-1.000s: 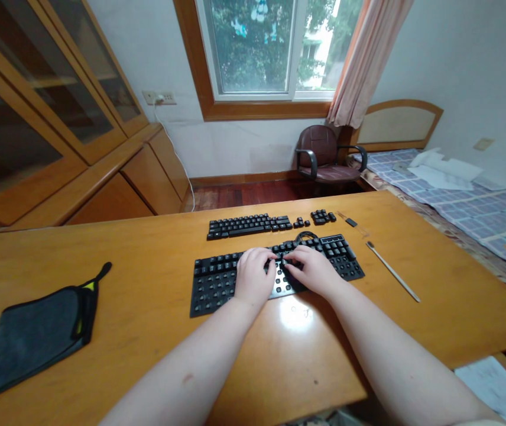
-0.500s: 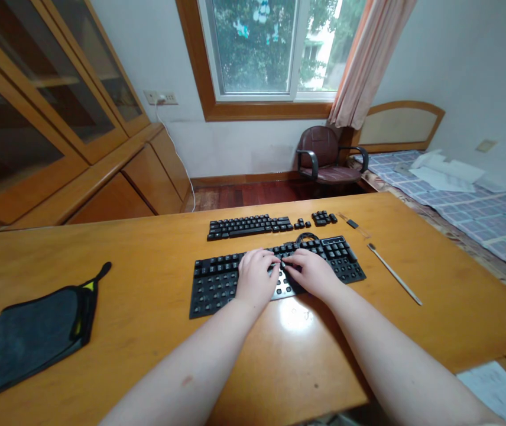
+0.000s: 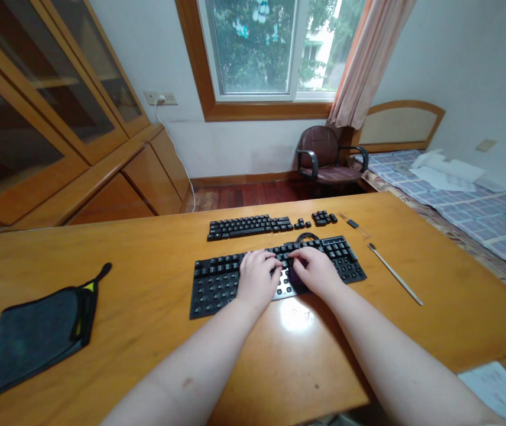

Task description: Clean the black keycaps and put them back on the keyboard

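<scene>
A black keyboard [image 3: 217, 284] lies on the desk, and many of its lower key positions have no caps. Over its middle, my left hand [image 3: 258, 273] rests with bent fingers, thumb and index close together; whatever is between them is too small to make out. My right hand [image 3: 317, 271] is just to its right above the keyboard, index finger extended and thumb apart, touching or nearly touching the upper keys. Behind the keyboard, removed black keycaps [image 3: 246, 226] stand in rows, with smaller groups of keycaps [image 3: 323, 218] to their right.
Right of the keyboard lies a thin brush [image 3: 395, 274]. Beyond it is a small wire tool with a dark middle [image 3: 352, 223]. A dark grey pouch [image 3: 35, 331] lies on the desk's left. A chair [image 3: 326, 157] and a bed [image 3: 457, 183] stand past the desk.
My right hand has moved slightly right, away from the left fingertips, and its index finger is now straighter. My left hand has barely shifted.
</scene>
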`<state>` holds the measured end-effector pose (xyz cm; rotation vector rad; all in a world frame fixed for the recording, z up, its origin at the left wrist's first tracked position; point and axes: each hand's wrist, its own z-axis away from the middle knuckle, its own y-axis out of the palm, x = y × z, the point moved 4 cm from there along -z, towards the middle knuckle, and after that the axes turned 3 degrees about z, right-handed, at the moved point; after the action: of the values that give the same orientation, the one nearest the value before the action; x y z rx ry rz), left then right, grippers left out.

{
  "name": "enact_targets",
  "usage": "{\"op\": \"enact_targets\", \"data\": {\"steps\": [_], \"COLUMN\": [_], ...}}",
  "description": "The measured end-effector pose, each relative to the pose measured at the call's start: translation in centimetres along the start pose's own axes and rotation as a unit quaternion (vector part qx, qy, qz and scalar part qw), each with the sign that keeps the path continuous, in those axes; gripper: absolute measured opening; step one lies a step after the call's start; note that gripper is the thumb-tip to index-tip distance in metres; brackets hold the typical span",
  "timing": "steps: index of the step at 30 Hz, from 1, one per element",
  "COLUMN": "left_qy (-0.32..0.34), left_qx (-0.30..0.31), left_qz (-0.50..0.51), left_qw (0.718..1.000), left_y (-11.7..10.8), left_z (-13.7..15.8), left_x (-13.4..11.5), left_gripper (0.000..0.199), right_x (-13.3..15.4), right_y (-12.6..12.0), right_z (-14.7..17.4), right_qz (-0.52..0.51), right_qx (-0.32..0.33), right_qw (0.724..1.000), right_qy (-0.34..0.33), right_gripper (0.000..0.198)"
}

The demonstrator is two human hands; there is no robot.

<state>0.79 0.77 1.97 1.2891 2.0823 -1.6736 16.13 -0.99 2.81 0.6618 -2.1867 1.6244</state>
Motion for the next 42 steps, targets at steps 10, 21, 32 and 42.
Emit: {"op": "enact_targets", "data": {"steps": [10, 21, 32, 42], "left_qy": [-0.002, 0.010, -0.004, 0.003], "left_qx": [0.011, 0.013, -0.013, -0.046], "left_qz": [-0.010, -0.010, 0.001, -0.009], "left_qw": [1.000, 1.000, 1.000, 0.999], "left_y": [-0.1, 0.3, -0.1, -2.7], "left_z": [-0.2, 0.1, 0.0, -0.5], "left_x": [-0.1, 0.1, 0.1, -1.4], "left_gripper": [0.011, 0.012, 0.018, 0.017], "right_x": [0.0, 0.2, -3.6, -1.2], "right_y": [1.3, 1.1, -1.8, -0.5], "right_z": [-0.1, 0.1, 0.3, 0.5], "right_qz": [-0.009, 0.011, -0.295, -0.152], "right_qx": [0.053, 0.034, -0.287, -0.207], "right_qw": [0.999, 0.999, 0.893, 0.966], "right_qy": [-0.005, 0.007, 0.180, 0.023], "right_gripper": [0.014, 0.014, 0.028, 0.022]}}
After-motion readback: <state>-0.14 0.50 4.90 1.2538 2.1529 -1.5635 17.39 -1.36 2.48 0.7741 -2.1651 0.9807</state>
